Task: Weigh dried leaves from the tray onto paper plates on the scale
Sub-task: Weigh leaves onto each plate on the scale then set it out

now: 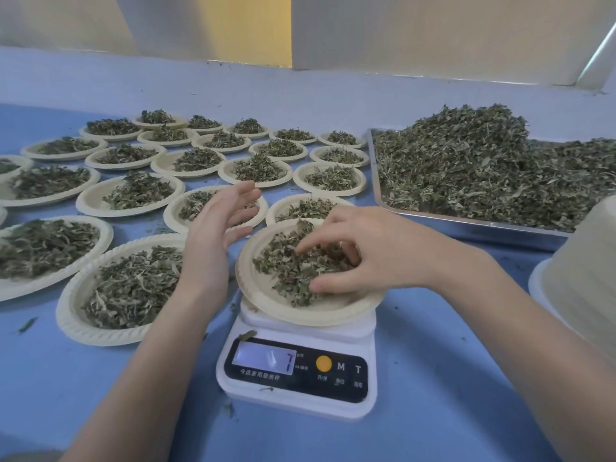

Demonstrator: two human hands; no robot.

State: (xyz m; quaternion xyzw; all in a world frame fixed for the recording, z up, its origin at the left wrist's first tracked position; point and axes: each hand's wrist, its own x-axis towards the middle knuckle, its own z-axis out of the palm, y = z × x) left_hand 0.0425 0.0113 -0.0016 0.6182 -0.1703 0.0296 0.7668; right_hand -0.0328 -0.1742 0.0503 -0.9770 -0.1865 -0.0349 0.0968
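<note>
Scale (300, 368) readout is partly washed out by glare; only a "7" can be made out, further digits possibly lost. The tray (473, 225) is cut off at the right frame edge, as is a stack of empty plates (586, 271). The weighing platform is mostly hidden under the paper plate (266, 295).

Right hand (363, 251) is held over that plate, fingers curled down and spread, tips dug into the dried leaves (290, 271); whether leaves are actually pinched cannot be told. Left hand (216, 235) is held edge-up just left of the plate, fingers straight and together, holding nothing.

Leaves under the right fingertips are grey-green, crumbled, loosely heaped. Filled plates (140, 195) are laid in rows beyond the left fingers.
</note>
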